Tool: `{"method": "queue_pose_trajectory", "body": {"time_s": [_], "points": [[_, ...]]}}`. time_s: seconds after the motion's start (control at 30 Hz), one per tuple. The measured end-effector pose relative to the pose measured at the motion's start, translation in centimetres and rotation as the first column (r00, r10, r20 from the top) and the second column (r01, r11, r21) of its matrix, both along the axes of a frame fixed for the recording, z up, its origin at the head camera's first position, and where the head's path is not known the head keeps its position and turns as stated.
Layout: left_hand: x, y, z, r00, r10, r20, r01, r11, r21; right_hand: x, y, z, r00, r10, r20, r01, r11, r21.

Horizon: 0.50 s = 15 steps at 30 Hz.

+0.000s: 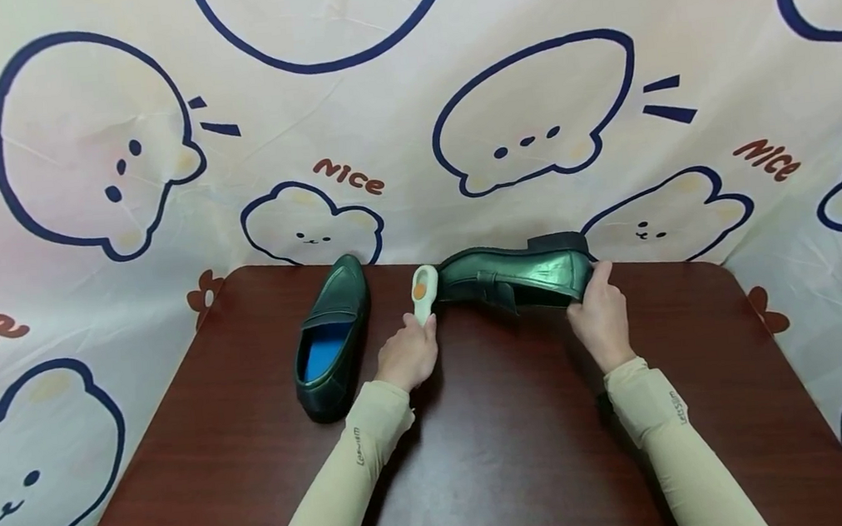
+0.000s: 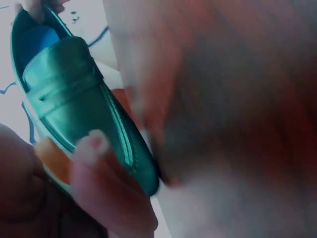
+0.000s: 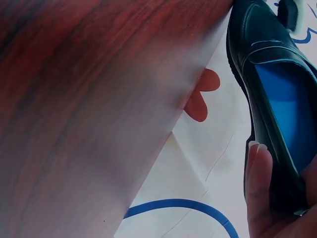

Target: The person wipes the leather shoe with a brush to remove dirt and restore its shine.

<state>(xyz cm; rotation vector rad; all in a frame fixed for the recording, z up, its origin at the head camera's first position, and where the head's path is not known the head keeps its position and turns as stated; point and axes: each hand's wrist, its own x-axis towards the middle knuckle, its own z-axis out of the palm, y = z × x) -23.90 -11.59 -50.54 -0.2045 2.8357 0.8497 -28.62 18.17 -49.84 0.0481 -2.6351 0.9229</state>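
A dark green loafer (image 1: 520, 275) is held on its side at the back of the table, toe to the left and sole turned toward the backdrop. My right hand (image 1: 602, 318) grips it at the heel, with the thumb along the outside in the right wrist view. My left hand (image 1: 408, 354) holds a small pale-handled brush (image 1: 425, 293) with an orange spot, right at the loafer's toe. In the left wrist view, the left thumb (image 2: 106, 183) overlaps the toe. The matching loafer (image 1: 333, 337) with a blue insole stands upright to the left.
The dark brown wooden table (image 1: 476, 459) ends just behind the shoes. A pale fabric backdrop (image 1: 393, 115) with cartoon bears rises along its back and sides.
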Motion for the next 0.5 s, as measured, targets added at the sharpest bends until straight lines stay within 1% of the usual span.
{"method": "queue_pose_trajectory", "body": {"time_s": [0.1, 0.17, 0.2, 0.27, 0.37, 0.43, 0.5], "points": [[0.5, -1.0, -0.3, 0.999, 0.021, 0.038, -0.02, 0.999, -0.032, 0.1, -0.2, 0.0, 1.0, 0.01, 0.012, -0.01, 1.0, -0.001], [0.9, -1.6, -0.4, 0.999, 0.036, 0.036, -0.033, 0.998, -0.058, 0.1, -0.2, 0.0, 1.0, 0.015, 0.014, -0.015, 1.0, 0.001], [1.0, -1.7, -0.4, 0.999, 0.041, 0.024, -0.039, 0.997, -0.069, 0.2, -0.3, 0.1, 1.0, 0.015, 0.01, -0.015, 1.0, 0.006], [1.3, -1.9, -0.1, 0.999, 0.044, -0.022, -0.045, 0.996, -0.081, 0.2, -0.2, 0.0, 1.0, 0.013, 0.006, -0.013, 1.0, 0.011], [1.3, -1.3, 0.9, 0.993, 0.018, -0.113, -0.026, 0.997, -0.074, 0.3, -0.1, 0.0, 1.0, 0.007, 0.003, -0.007, 1.0, 0.014], [1.1, -0.7, 1.6, 0.986, -0.017, -0.164, 0.011, 0.999, -0.036, 0.3, -0.1, 0.0, 1.0, 0.001, -0.002, -0.001, 1.0, 0.015], [0.8, 0.1, 2.2, 0.979, -0.061, -0.196, 0.063, 0.998, 0.004, 0.3, 0.0, 0.1, 1.0, -0.001, -0.009, 0.001, 1.0, 0.015]]}}
